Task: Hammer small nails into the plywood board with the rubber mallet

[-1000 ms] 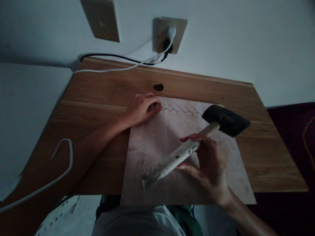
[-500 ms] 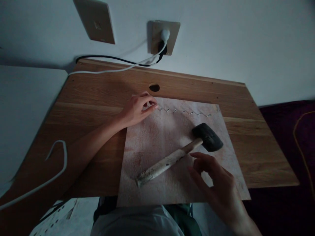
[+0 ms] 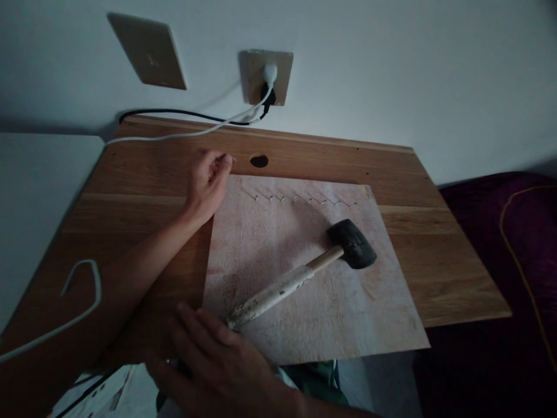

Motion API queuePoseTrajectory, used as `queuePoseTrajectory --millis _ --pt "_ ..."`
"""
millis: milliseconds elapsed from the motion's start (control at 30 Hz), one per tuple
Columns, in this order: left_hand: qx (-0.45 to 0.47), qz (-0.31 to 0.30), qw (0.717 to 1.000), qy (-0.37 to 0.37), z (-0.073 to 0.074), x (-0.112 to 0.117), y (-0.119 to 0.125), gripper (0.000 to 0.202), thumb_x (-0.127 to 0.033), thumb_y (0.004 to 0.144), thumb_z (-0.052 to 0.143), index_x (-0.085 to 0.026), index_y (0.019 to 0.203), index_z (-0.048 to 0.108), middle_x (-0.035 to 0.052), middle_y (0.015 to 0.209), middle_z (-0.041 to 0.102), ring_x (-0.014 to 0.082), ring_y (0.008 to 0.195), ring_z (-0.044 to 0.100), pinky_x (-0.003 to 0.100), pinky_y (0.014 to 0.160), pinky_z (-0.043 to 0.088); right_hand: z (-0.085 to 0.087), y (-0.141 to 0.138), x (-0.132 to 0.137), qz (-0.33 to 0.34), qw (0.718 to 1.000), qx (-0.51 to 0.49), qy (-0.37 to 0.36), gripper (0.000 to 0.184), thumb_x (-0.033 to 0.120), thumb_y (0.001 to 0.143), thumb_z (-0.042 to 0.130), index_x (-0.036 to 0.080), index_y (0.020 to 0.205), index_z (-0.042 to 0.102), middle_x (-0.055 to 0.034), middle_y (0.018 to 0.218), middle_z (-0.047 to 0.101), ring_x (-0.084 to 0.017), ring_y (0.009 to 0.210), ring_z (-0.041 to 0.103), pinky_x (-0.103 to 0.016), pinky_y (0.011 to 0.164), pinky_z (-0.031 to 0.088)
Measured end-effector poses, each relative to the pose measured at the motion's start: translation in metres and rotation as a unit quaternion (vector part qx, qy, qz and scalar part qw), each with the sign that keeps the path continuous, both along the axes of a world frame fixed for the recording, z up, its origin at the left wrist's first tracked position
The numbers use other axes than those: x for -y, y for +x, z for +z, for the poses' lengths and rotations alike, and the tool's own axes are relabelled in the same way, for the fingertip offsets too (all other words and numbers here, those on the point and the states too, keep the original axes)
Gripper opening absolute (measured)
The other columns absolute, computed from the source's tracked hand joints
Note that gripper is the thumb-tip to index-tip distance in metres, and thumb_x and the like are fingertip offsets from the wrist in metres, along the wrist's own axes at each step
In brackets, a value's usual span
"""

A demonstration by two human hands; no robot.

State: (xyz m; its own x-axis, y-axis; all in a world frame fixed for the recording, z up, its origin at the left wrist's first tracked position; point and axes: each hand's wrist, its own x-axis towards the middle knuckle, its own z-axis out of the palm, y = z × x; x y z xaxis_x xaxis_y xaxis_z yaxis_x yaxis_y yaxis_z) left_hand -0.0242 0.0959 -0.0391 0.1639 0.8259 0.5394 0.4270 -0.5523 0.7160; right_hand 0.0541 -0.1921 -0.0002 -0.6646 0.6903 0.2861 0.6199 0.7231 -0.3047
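My left hand is at the back left corner of a pale wooden board, thumb and fingers drawn together; whatever they may hold is hidden. To its right, several thin nails stand in a row along the board's back edge, leaning at a slant. A mallet with a black head and a worn, white-coated handle lies diagonally across the board. At the front left, beside the handle's end, my right hand reaches over the board's edge with fingers stretched out, holding nothing visible.
The board rests on a brown wooden desk with a round hole near the back. White and black cables run to a wall socket. Another white cable crosses in front of my left forearm. Purple cloth lies at the right.
My left hand has moved left, away from the nail row, uncovering its left end. My right hand has swung from the mallet's neck to the board's front left corner. The view has shifted slightly.
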Motion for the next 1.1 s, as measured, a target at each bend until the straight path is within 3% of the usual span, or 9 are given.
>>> queuePoseTrajectory --millis 167,300,500,700,867,1100 --pt "0.009 -0.011 1.0 -0.011 0.002 0.004 0.0 0.04 -0.061 0.111 0.047 -0.026 0.107 0.067 0.0052 0.101 0.07 0.0184 0.089 0.065 0.033 0.075 0.053 -0.003 0.009 -0.002 -0.001 1.0 0.015 0.017 0.048 0.028 0.112 0.05 0.004 0.152 0.058 -0.0182 0.158 0.064 -0.03 0.155 0.052 -0.038 0.13 0.043" --pt "0.006 -0.008 1.0 -0.01 0.004 0.007 0.0 0.042 -0.063 0.11 0.047 -0.026 0.105 0.066 0.0049 0.099 0.07 0.0173 0.085 0.064 0.031 0.068 0.051 -0.002 0.019 -0.007 -0.034 0.999 0.005 0.017 0.048 0.03 0.113 0.049 0.007 0.154 0.057 -0.0155 0.162 0.061 -0.029 0.154 0.053 -0.037 0.128 0.046" --pt "0.032 -0.015 0.999 -0.016 0.006 0.009 0.003 0.042 -0.064 0.109 0.05 -0.026 0.102 0.067 0.0043 0.093 0.066 0.0166 0.083 0.062 0.028 0.063 0.048 0.001 0.051 -0.02 -0.079 0.996 0.021 -0.04 0.054 0.024 0.111 0.052 0.006 0.162 0.048 -0.0192 0.171 0.048 -0.029 0.162 0.041 -0.044 0.13 0.044" --pt "0.056 -0.02 0.998 -0.025 0.006 0.007 0.006 0.042 -0.062 0.107 0.056 -0.024 0.097 0.069 0.0034 0.087 0.061 0.0153 0.076 0.058 0.027 0.06 0.043 0.002 0.095 -0.021 -0.124 0.991 0.037 -0.025 0.056 0.01 0.104 0.053 0.005 0.159 0.053 -0.0179 0.17 0.049 -0.029 0.16 0.045 -0.046 0.126 0.048" --pt "0.058 -0.03 0.997 -0.029 0.007 0.007 0.005 0.039 -0.059 0.107 0.058 -0.024 0.097 0.07 0.0026 0.085 0.06 0.0136 0.068 0.052 0.028 0.057 0.038 0.006 0.145 -0.015 -0.115 0.992 0.044 -0.001 0.052 0.011 0.101 0.053 0.003 0.152 0.06 -0.0187 0.162 0.059 -0.029 0.155 0.053 -0.05 0.119 0.054" --pt "0.047 -0.032 0.998 -0.027 0.007 0.007 0.004 0.034 -0.057 0.106 0.061 -0.025 0.096 0.07 0.0012 0.077 0.055 0.0159 0.071 0.054 0.03 0.061 0.041 0.007 0.212 0.002 -0.11 0.991 0.062 0.051 0.047 0.014 0.103 0.052 0.007 0.148 0.062 -0.0178 0.147 0.072 -0.03 0.142 0.066 -0.047 0.108 0.059"
